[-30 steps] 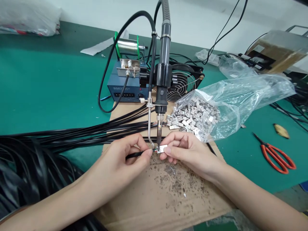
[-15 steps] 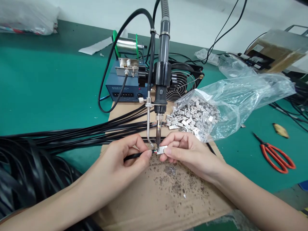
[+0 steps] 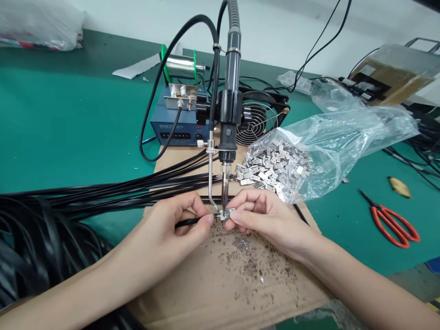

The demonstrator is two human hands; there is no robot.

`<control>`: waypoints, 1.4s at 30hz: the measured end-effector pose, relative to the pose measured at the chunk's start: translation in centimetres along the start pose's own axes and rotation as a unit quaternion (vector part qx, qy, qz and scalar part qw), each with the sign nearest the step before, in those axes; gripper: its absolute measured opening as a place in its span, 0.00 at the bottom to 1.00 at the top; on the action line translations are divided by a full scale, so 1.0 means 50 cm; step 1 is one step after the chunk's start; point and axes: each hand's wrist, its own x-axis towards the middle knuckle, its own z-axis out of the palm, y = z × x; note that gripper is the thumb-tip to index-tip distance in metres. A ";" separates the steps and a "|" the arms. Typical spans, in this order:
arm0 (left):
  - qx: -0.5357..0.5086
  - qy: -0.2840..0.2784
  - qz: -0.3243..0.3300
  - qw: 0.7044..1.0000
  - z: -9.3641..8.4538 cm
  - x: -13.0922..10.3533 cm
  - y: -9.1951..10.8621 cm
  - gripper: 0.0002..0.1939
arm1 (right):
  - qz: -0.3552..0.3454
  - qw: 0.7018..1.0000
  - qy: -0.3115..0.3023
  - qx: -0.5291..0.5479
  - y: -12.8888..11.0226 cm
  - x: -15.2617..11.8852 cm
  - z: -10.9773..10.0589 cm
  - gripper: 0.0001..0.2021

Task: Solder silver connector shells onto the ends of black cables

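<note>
The green tabletop (image 3: 85, 110) spreads before me, a stained cardboard sheet (image 3: 192, 284) on it, a clear bag (image 3: 371, 133) of metal pieces slumped at the far right. A soldering iron (image 3: 228, 133) points down mid-scene; by its tip the left hand (image 3: 168, 224) pinches a black cable (image 3: 187, 222), the right hand (image 3: 266, 217) a small metal connector (image 3: 227, 214), end to end (whether the tip touches, I can't tell)

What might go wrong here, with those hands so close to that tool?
The soldering iron points down between the left hand and right hand; a slip might cause a burn. The small metal connector could drift out of line with the black cable, since both are held by hand.
</note>
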 end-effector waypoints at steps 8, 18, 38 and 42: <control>-0.053 0.007 0.019 0.998 0.007 0.001 0.000 0.10 | 0.004 1.000 -0.010 0.022 0.001 -0.002 -0.005 0.06; 0.019 -0.010 -0.007 1.000 -0.003 0.002 -0.003 0.10 | 0.005 1.000 0.005 0.003 0.002 -0.001 -0.001 0.05; -0.004 0.011 0.014 1.000 0.004 0.001 -0.001 0.10 | 0.018 0.999 -0.011 0.028 0.005 -0.001 -0.006 0.06; -0.027 0.001 0.021 0.999 0.005 -0.003 -0.001 0.10 | 0.017 0.999 -0.024 0.040 0.005 -0.002 -0.008 0.06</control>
